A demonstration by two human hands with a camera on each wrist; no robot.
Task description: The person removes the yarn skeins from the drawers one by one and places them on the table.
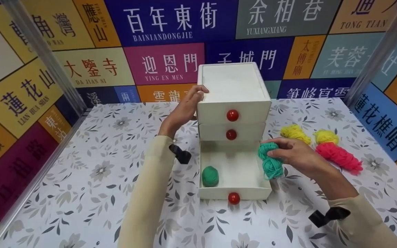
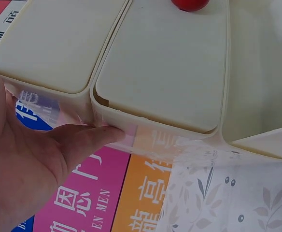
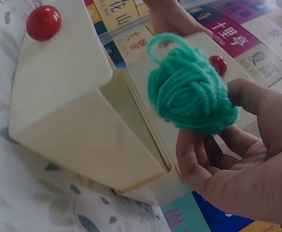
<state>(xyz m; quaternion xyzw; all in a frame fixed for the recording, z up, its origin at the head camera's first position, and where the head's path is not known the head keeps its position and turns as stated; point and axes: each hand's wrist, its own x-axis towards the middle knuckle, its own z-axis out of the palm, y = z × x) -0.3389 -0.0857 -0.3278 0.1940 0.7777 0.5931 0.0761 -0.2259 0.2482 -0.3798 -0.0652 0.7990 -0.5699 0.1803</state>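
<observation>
A small white drawer cabinet (image 1: 233,84) with red round knobs stands on the table, its bottom drawer (image 1: 238,193) pulled out. My left hand (image 1: 187,108) grips the cabinet's upper left edge; in the left wrist view its thumb (image 2: 90,140) lies along the side wall. Above the drawer's right side, my right hand (image 1: 289,151) pinches a teal yarn skein (image 1: 271,163) between thumb and fingers. A loose loop sticks out of the skein in the right wrist view. One dark green yarn ball (image 1: 210,176) lies in the drawer's front left corner.
Right of the cabinet lie two yellow yarn bundles, one long (image 1: 295,133) and one rounder (image 1: 326,136), and a pinkish-red yarn skein (image 1: 338,157). A leaf-patterned cloth (image 1: 91,193) covers the table. Printed sign panels (image 1: 164,63) form walls behind and at both sides.
</observation>
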